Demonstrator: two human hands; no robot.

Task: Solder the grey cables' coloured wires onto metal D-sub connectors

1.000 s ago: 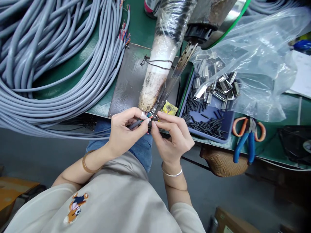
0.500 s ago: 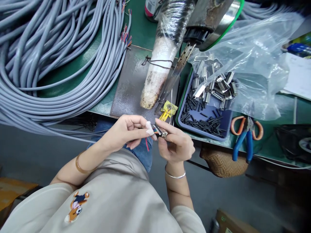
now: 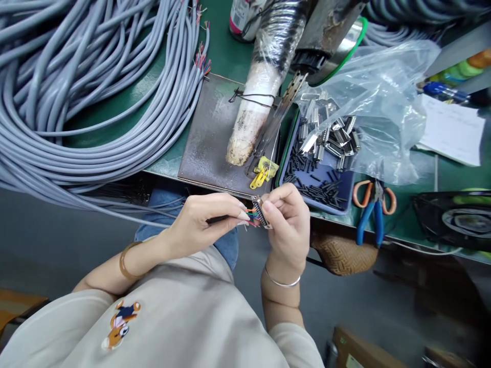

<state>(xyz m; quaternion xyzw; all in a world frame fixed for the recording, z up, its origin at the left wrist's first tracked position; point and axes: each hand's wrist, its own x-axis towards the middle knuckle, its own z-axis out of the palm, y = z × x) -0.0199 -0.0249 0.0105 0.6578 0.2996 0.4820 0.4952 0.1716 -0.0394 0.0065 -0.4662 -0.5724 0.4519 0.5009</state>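
Note:
Below the front edge of the bench, my right hand (image 3: 287, 220) pinches a metal multi-pin connector (image 3: 261, 212) between thumb and fingers. Its row of pins faces left. Thin coloured wires (image 3: 251, 214), orange, green, blue and red, run from the connector to my left hand (image 3: 210, 220), whose thumb and fingertips are closed on them. Part of the dark cable end shows between those fingers. The wire ends at the connector are too small to tell apart.
Grey cables (image 3: 115, 148) cover the bench's left. A dark plate (image 3: 215, 122) lies under a wrapped tube (image 3: 253, 107) and metal bars. At right are a blue tray (image 3: 347, 191) of connectors and black sleeves, a plastic bag (image 3: 399, 112), pliers (image 3: 371, 220) and paper (image 3: 452, 128).
The connector has turned so its pin row stands more upright, and my right hand has rotated with thumb on top. My left hand has shifted slightly; the view has moved a little right.

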